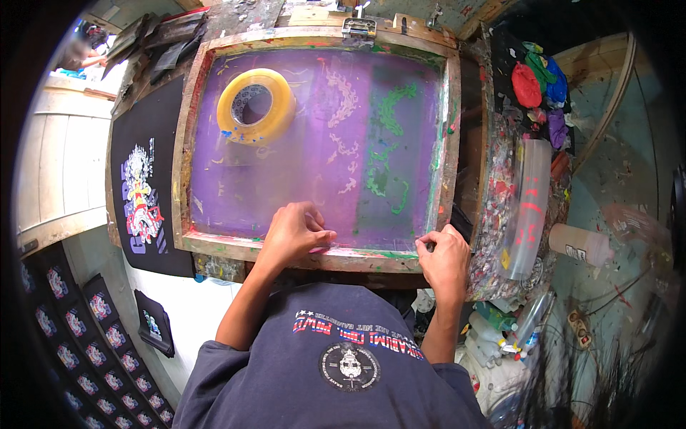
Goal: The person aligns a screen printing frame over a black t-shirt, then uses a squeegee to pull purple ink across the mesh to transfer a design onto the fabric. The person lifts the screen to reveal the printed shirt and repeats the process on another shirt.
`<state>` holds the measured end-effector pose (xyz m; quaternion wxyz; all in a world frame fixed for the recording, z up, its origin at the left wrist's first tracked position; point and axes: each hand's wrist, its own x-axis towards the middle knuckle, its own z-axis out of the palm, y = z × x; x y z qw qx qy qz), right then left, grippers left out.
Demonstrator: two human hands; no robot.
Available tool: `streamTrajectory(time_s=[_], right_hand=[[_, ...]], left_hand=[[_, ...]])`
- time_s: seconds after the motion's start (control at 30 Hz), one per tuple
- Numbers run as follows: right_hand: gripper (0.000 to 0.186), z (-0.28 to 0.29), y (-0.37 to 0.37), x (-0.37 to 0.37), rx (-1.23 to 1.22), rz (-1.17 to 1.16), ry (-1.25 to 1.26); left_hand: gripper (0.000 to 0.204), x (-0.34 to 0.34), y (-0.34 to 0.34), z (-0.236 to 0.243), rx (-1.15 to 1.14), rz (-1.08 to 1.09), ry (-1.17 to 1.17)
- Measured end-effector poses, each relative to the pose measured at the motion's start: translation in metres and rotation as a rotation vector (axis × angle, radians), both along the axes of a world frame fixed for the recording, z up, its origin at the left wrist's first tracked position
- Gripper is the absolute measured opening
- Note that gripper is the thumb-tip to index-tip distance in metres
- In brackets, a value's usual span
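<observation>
Screen-printing frame [187, 143]: wooden and paint-smeared, lying directly in front of the person's torso, its near rail below both hands.
Mesh [286, 186]: purple, with a green band toward the right and pale and green flame-like shapes.
Packing-tape roll [284, 100]: yellowish, lying flat on the mesh's far left part.
Left hand [293, 232]: at the near rail, thumb and fingertips pinched together; anything thin between them cannot be made out.
Right hand [444, 259]: at the near right corner, thumb and forefinger pinched together, contents equally unclear.
Hinge clamp [359, 28]: metal, at the far rail.
Left side: a black panel [127, 171] with a colourful figure print.
Right side: a clear plastic cylinder [525, 207] with red marks.
</observation>
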<state>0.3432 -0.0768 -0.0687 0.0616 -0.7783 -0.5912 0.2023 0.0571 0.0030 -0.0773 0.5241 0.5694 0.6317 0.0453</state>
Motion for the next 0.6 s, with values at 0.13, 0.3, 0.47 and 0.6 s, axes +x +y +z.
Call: streamTrajectory(time_s=[0.13,0.3,0.47,0.6], right_hand=[[0.013,-0.001,0.001,-0.002,0.009,0.001,-0.029],[0.013,0.004,0.001,-0.007,-0.076,-0.014,-0.042],[0.019,0.006,0.003,-0.006,-0.105,0.048,-0.118],[0.029,0.012,0.015,0.000,-0.149,0.193,-0.175]], left_hand=[[0.030,0.000,-0.001,-0.006,0.005,0.005,-0.019],[0.028,0.002,-0.002,-0.006,0.049,-0.023,0.022],[0.036,0.007,0.001,-0.006,0.083,-0.136,0.146],[0.046,0.014,0.003,-0.003,0.215,-0.325,0.371]])
